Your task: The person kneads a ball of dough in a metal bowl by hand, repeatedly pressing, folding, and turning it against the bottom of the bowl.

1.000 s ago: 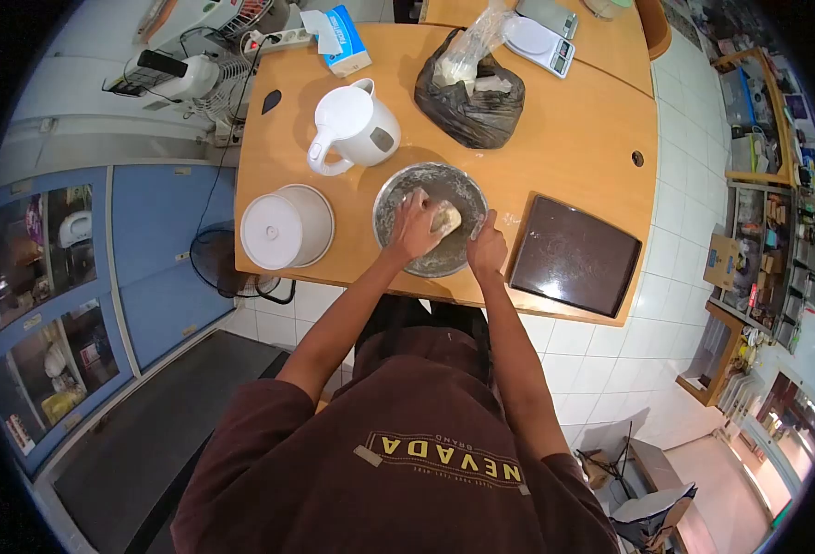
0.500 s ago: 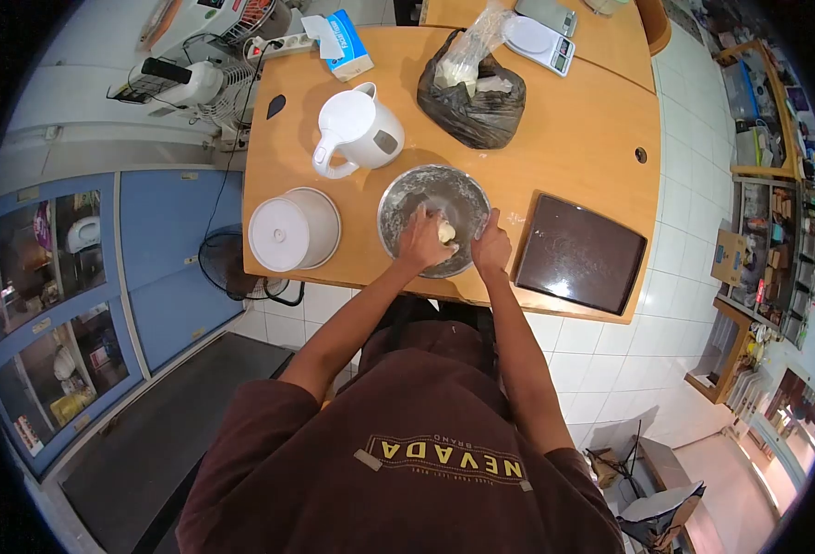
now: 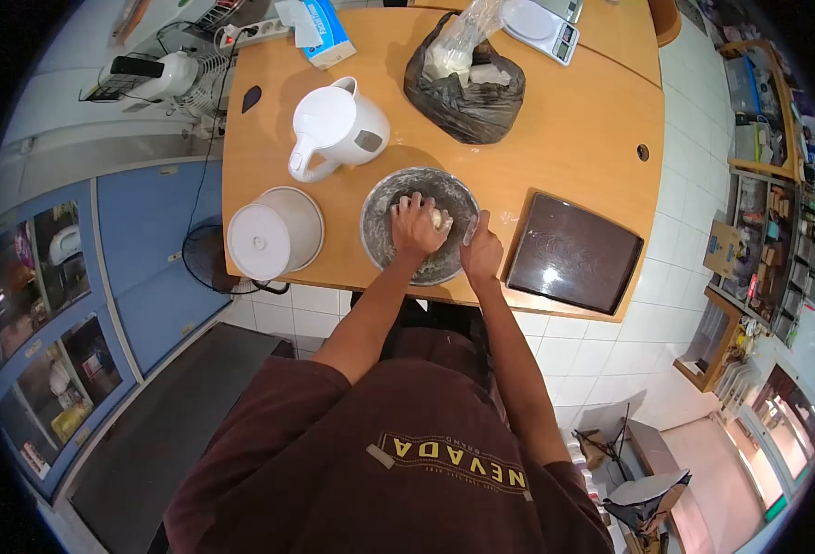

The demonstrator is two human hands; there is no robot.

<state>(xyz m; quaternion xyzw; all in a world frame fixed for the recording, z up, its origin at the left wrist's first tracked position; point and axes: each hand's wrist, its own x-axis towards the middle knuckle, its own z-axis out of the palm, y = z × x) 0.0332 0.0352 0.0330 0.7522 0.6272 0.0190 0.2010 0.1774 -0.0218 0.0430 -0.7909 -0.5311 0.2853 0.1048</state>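
Observation:
A metal mixing bowl [image 3: 376, 196], its inside smeared with flour, stands near the table's front edge. My left hand [image 3: 417, 227] is down in the bowl, its fingers curled over a pale lump of dough [image 3: 439, 220]. Part of the dough shows beside the thumb; the rest is hidden under the hand. My right hand [image 3: 481, 254] grips the bowl's right rim, with the thumb and fingers closed on it.
On the table [image 3: 564, 120] are a white kettle [image 3: 338, 125], a white lidded tub [image 3: 274, 235], a black plastic bag [image 3: 467, 106], a dark baking tray [image 3: 574, 254], a kitchen scale [image 3: 539, 30] and a tissue box [image 3: 324, 37].
My left hand has shifted and turned in the bowl, now lying more over the dough with its fingers nearer the far side. My right hand stays on the rim. The view has shifted slightly.

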